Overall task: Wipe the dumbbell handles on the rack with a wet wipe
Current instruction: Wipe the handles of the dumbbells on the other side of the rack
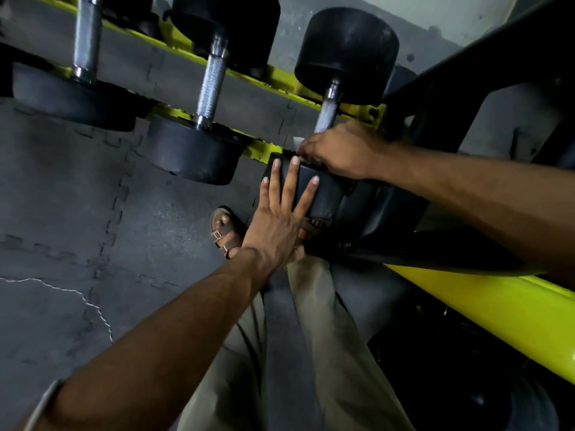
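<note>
Three black dumbbells lie across the yellow rack rails (280, 76). The rightmost dumbbell has a knurled steel handle (327, 112) and a near head (323, 194). My right hand (337, 150) curls round the lower end of that handle, and a white scrap of the wet wipe (298, 140) shows at its fingertips. My left hand (281, 214) lies flat with straight, spread fingers against the near head of the same dumbbell. The middle dumbbell's handle (213, 88) and the left one's handle (87, 38) are bare.
A thick yellow rack bar (485, 306) runs across the lower right, with black frame posts (460, 98) above it. Grey interlocking floor mats (77, 228) lie below. My sandalled foot (225, 230) and beige trousers (326, 353) stand just under the rack.
</note>
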Demonstrator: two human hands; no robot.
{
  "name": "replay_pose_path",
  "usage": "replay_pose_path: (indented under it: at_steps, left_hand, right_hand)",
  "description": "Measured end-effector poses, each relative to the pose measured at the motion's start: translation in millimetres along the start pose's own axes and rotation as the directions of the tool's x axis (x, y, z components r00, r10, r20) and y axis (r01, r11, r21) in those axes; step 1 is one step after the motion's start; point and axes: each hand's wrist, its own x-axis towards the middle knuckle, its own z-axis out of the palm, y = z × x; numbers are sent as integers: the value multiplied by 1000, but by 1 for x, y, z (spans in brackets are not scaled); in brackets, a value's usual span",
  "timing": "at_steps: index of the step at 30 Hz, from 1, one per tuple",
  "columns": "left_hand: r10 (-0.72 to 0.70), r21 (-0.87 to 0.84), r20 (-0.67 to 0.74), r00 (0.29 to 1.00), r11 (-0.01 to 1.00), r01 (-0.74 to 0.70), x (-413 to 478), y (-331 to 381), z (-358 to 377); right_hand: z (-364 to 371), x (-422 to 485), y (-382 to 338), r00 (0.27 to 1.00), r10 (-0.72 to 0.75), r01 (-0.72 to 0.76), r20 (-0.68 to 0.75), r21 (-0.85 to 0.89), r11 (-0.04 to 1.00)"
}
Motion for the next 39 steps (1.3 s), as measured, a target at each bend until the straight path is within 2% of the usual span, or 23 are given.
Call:
replay_pose_path:
  at_steps: [2,4,6,8,10,12,14,16,19,20,21,22,23,25,27,28,32,34,37,39]
  left_hand:
    - [0,22,25,1000,1000,0,0,1,-3]
    - [4,48,68,998,999,-8,0,0,-8]
    - [7,55,97,995,998,-12,0,-1,-11]
    - [4,60,104,995,998,-10,0,0,-13]
    - [9,51,107,994,999,-14,1,0,-14]
    - [12,34,98,995,999,-15,1,0,-13]
    - [8,32,80,997,999,-10,-1,-2,-12]
    - [11,20,67,998,1000,-12,-1,-2,-12]
    - [22,33,77,997,999,-25,1,-1,-14]
    - [23,33,93,995,999,-26,1,0,-15]
    - [19,34,103,994,999,-23,0,0,-15]
    - [17,38,106,994,999,-21,-1,0,-15]
    - [13,43,107,994,999,-17,-3,0,-16]
    - [8,57,129,992,998,-15,-2,0,-16]
    - [11,68,152,988,997,-21,-1,0,-18]
    - [11,75,156,988,997,-23,0,1,-19]
    - [1,78,165,986,997,-14,-1,1,-19]
    - [-2,87,159,987,996,-12,-1,1,-19]
    - [2,80,145,989,997,-13,1,1,-19]
    - [-6,80,147,989,997,-6,1,0,-18]
  right_hand:
    - [-7,8,20,994,78,-82,-77,-58,995]
    - [-3,14,26,972,213,-218,-98,-39,975]
    - [8,11,5,971,235,-223,-40,193,955]
    - [18,2,-11,974,225,-206,1,408,890]
    - [22,-5,-10,947,313,-251,-63,460,852]
    - [28,-8,-12,870,484,-362,-90,550,753]
    - [32,-11,-23,741,671,-436,-33,735,519]
    - [45,-5,-26,607,792,-449,69,852,270]
    - [61,17,-2,434,869,-432,238,901,-31]
    - [59,25,7,406,846,-345,346,915,-208]
    - [52,33,13,431,780,-205,454,891,-405]
    - [46,41,17,488,685,-42,541,798,-601]
    - [43,46,19,557,603,87,572,682,-727]
    - [43,52,23,660,493,253,567,450,-856]
    - [49,54,26,686,441,312,579,313,-897]
    - [50,54,24,671,447,320,592,313,-894]
    - [65,43,3,586,541,260,603,492,-831]
    - [68,44,9,604,531,215,594,520,-826]
    - [62,57,30,569,560,247,602,525,-814]
    - [66,56,27,543,590,114,598,643,-757]
